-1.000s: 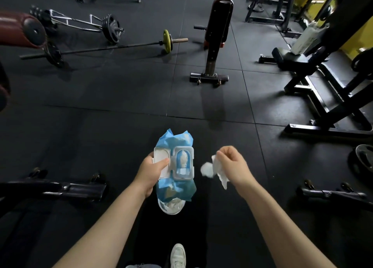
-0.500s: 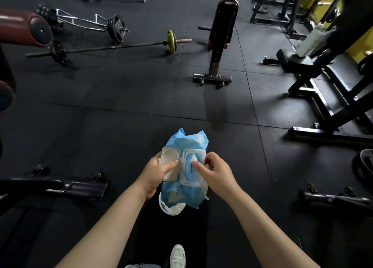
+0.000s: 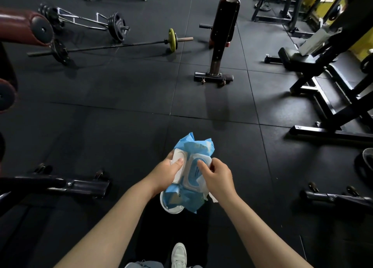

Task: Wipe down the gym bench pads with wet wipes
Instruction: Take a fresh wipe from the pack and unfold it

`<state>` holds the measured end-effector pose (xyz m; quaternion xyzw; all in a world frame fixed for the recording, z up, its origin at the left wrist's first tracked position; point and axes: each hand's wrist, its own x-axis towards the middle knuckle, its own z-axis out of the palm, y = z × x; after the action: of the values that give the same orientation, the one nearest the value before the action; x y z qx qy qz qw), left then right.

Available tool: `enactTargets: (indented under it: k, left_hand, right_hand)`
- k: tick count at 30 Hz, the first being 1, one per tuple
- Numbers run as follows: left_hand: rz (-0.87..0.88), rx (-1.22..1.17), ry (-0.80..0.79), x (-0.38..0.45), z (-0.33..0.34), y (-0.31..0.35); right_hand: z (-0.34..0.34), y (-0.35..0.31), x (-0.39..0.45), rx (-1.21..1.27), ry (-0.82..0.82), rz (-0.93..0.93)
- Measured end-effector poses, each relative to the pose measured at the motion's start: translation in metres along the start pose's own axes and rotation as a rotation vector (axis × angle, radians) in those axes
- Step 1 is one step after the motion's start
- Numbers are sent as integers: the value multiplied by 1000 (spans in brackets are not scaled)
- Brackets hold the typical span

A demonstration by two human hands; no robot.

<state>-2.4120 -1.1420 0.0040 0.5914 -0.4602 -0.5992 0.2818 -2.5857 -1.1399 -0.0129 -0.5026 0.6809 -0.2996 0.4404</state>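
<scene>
1. At 6 o'clock, low in the view, a white shoe (image 3: 178, 254) stands on the black rubber floor (image 3: 121, 130).
2. Just beyond it, both hands hold a blue wet-wipe pack (image 3: 190, 184) in the air over the floor.
3. The left hand (image 3: 166, 172) grips the pack's left side, thumb pressed on the open white lid (image 3: 178, 157).
4. The right hand (image 3: 219, 176) curls round the pack's right edge, a fingertip at the dispenser opening; a scrap of white wipe (image 3: 213, 198) shows beneath the wrist.
5. At 9 o'clock lies a black frame foot (image 3: 80, 186); at 3 o'clock another (image 3: 333, 197).
6. At 12 o'clock, well apart, stands an upright padded bench (image 3: 225, 19).
7. At 10 o'clock a barbell (image 3: 113, 46) lies on the floor.
</scene>
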Motion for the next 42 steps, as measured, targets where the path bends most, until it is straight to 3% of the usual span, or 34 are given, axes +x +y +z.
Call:
enactTargets:
  k: [4, 7, 16, 21, 24, 33, 42]
  left_hand:
    - [26, 397, 42, -6, 1, 12]
    - [80, 520, 70, -10, 7, 15]
    - [107, -25, -43, -18, 13, 20]
    - [203, 89, 127, -7, 6, 9]
    - [113, 14, 164, -4, 2, 9]
    - [6, -105, 188, -5, 6, -1]
    - [-40, -16, 63, 9, 51, 6]
  right_hand:
    - [3, -3, 2, -53, 49, -20]
    - [6, -6, 0, -24, 19, -26]
    - [5, -4, -11, 411, -189, 39]
    - [6, -11, -16, 457, -217, 56]
    - [3, -16, -15, 526, -249, 96]
    - [-10, -8, -12, 170, -185, 24]
    - [-46, 26, -19, 124, -155, 124]
